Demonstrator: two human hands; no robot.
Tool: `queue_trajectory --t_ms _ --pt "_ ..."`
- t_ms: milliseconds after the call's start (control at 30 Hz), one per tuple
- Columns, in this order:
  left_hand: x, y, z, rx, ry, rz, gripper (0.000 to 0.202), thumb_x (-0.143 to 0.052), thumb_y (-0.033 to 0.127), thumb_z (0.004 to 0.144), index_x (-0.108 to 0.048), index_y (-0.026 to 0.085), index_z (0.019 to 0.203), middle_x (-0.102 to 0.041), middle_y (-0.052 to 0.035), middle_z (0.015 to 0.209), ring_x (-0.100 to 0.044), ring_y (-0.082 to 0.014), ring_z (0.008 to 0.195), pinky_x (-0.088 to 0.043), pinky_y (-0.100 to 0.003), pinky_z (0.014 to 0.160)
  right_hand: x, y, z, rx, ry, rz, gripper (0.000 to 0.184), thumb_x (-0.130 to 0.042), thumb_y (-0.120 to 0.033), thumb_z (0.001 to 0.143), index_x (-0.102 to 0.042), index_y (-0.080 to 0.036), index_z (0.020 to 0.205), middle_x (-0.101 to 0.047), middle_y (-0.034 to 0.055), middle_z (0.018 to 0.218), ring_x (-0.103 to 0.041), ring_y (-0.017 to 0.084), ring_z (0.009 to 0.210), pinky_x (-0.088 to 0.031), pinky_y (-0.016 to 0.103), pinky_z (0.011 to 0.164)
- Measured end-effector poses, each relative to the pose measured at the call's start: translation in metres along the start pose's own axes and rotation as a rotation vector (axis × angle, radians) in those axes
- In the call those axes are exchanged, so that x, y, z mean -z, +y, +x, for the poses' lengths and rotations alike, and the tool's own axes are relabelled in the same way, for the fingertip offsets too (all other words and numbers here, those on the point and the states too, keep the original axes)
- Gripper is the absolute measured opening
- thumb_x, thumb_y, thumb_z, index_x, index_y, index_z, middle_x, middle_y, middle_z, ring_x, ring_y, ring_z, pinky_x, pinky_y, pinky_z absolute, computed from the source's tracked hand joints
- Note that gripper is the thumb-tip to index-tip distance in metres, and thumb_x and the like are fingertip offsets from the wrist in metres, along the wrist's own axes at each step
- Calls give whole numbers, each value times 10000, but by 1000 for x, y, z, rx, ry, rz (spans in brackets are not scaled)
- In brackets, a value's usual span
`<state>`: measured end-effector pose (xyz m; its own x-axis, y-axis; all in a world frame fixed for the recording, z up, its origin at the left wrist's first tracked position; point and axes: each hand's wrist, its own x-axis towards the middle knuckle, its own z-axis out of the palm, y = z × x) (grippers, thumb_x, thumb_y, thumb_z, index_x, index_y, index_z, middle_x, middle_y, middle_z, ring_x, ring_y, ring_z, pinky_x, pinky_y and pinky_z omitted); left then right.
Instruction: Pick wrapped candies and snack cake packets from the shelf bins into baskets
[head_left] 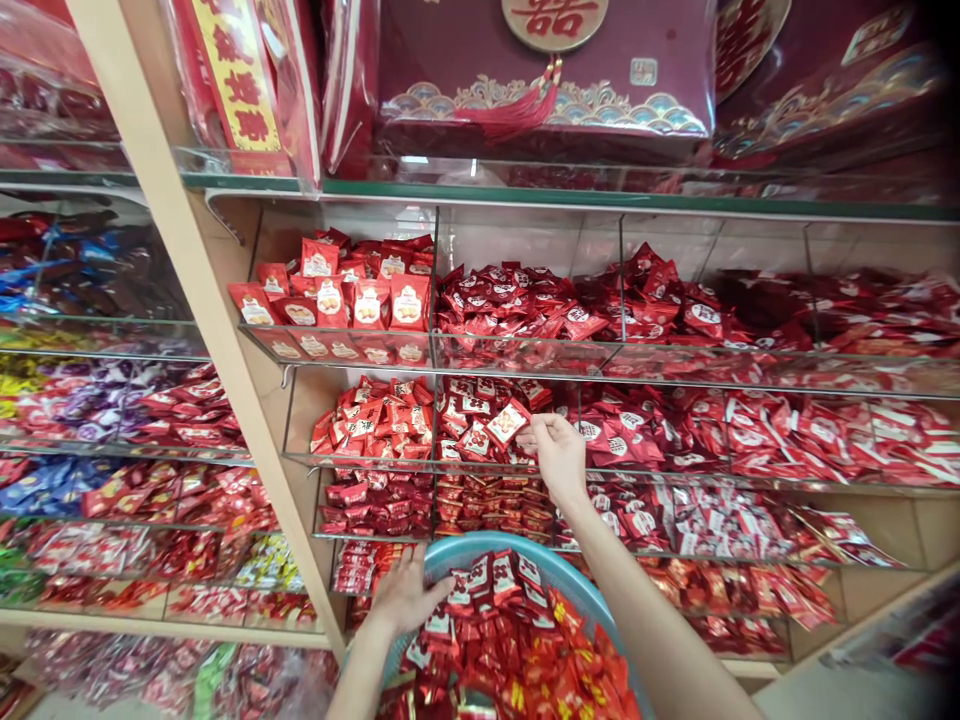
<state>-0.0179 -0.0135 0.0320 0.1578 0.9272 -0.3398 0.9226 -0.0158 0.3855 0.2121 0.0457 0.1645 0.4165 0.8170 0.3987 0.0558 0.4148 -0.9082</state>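
My right hand (557, 452) reaches up to the second glass bin and pinches a small red and white candy packet (508, 422) by its edge. My left hand (405, 592) grips the rim of a round teal basket (577, 586) held below, fingers curled over the edge. The basket is heaped with several red and white candy packets (517, 625). The bin (487, 420) under my right hand holds more packets of the same kind.
Tiers of clear glass bins (525, 350) full of red wrapped candies run across the shelves. Dark red gift boxes (547, 80) stand on the top shelf. A beige upright post (217, 330) separates another rack of mixed coloured candies (112, 420) on the left.
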Motion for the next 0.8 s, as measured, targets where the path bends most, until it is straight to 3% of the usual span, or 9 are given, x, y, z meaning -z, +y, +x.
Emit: queue_trajectory --t_ms 133,300,400,500,667,800 --pt "-2 -3 2 -21 29 -14 908 -409 667 788 -266 71 1458 -294 -219 1510 -298 -335 1388 -277 -433 1113 4 -12 -16 -27 -38 24 283 -584 -473 780 -558 -191 777 -631 -22 605 -651 131 563 -477 210 496" --pt "-2 -6 6 -51 116 -82 580 -279 554 892 -492 201 1300 -633 -127 1240 -579 -302 1156 -427 -406 953 4 -11 -54 -147 -321 -54 251 -581 -432 781 -589 -184 744 -642 -17 584 -622 111 512 -437 191 457" --pt "-1 -6 8 -30 155 -94 521 -179 478 935 -567 231 1180 -692 -112 1128 -628 -290 1078 -447 -379 880 2 13 -82 -251 -534 -137 215 -566 -373 777 -575 -181 680 -640 -12 550 -602 112 462 -396 186 414" --pt "-2 -5 9 -3 164 -102 557 -146 476 940 -580 207 1162 -682 -130 1151 -626 -288 1082 -441 -370 886 -3 47 -103 -330 -676 -232 193 -531 -314 774 -527 -191 625 -630 -17 521 -591 115 436 -386 190 404" --pt "-2 -4 9 9 166 -114 625 -120 540 930 -587 201 1169 -669 -115 1192 -607 -264 1125 -425 -340 930 -17 95 -117 -381 -811 -421 209 -481 -242 817 -503 -196 615 -610 -44 494 -583 108 427 -434 208 450" --pt "-1 -4 8 1 156 -128 676 -82 569 917 -603 193 1127 -676 -133 1168 -612 -293 1113 -432 -385 931 -30 106 -119 -375 -886 -638 250 -506 -234 859 -556 -171 622 -620 -45 505 -591 109 444 -463 232 488"
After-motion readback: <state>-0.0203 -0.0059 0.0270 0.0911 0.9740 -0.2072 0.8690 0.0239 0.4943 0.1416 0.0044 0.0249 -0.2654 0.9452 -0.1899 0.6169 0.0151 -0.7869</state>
